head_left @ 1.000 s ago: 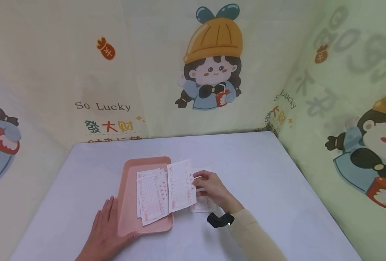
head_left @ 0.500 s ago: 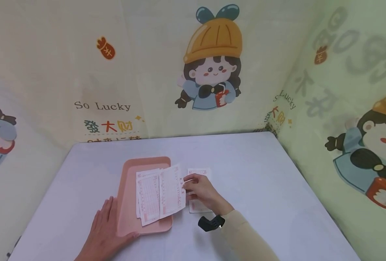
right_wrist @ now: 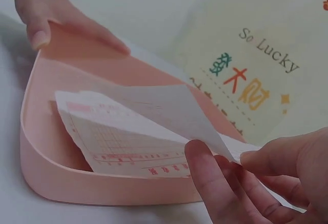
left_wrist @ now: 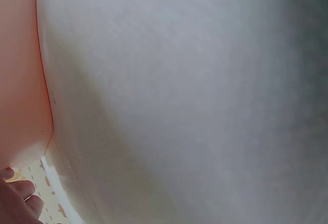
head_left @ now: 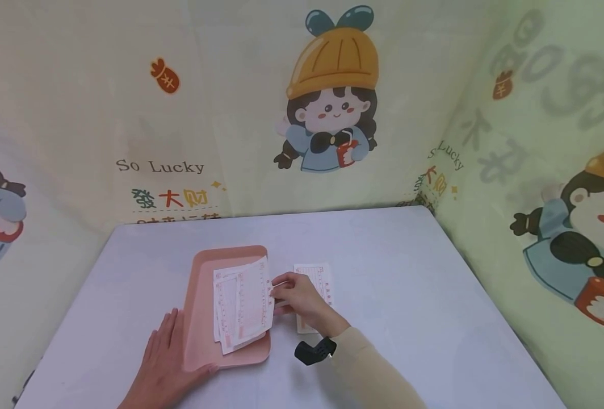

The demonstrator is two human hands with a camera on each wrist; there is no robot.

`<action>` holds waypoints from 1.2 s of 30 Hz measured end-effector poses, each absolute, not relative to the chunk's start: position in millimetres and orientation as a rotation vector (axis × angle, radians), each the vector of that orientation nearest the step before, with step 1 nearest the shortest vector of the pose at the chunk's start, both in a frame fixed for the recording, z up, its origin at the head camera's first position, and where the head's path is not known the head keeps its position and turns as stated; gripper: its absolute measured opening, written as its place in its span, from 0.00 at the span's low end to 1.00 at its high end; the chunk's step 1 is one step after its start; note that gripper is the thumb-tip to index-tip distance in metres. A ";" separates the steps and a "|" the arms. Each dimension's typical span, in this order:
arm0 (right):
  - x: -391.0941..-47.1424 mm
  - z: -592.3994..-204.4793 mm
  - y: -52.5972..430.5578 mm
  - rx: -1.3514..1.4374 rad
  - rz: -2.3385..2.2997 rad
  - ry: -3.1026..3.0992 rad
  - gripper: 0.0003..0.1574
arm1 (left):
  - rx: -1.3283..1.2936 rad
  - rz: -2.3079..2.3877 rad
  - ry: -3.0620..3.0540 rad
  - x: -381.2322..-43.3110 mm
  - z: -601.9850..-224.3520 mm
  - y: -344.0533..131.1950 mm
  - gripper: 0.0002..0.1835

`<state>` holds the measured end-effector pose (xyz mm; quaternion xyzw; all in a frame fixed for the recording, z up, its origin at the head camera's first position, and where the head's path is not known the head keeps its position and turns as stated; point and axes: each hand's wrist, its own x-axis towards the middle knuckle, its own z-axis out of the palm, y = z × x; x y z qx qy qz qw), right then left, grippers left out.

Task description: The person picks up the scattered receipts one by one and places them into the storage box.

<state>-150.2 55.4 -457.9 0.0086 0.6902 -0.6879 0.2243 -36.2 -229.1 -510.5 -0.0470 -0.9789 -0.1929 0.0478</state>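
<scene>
A pink tray [head_left: 200,318] lies on the table with several printed paper slips [head_left: 225,307] in it. My left hand [head_left: 164,352] rests along the tray's left side, fingers straight, thumb at the near left corner. Over the tray's right half, my right hand [head_left: 302,298] pinches the right edge of one white slip [head_left: 255,298] with red print. In the right wrist view that slip [right_wrist: 169,106] tilts above the others, held between thumb and fingers. More slips [head_left: 317,275] lie on the table right of the tray, partly hidden by the right hand.
The white table [head_left: 409,295] meets a patterned cloth backdrop [head_left: 246,113] at the back and right. A black wrist strap [head_left: 314,351] sits on the right wrist. The left wrist view shows mostly blurred pale surface.
My right hand has moved left with the pinched slip, from the tray's right edge to over the slips inside. More of the slips on the table now show. The left hand has stayed put.
</scene>
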 end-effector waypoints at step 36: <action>-150.4 -455.6 101.0 -0.007 -1.822 2.013 0.22 | -0.096 -0.613 -3.034 -36.2 -508.1 -225.7 0.75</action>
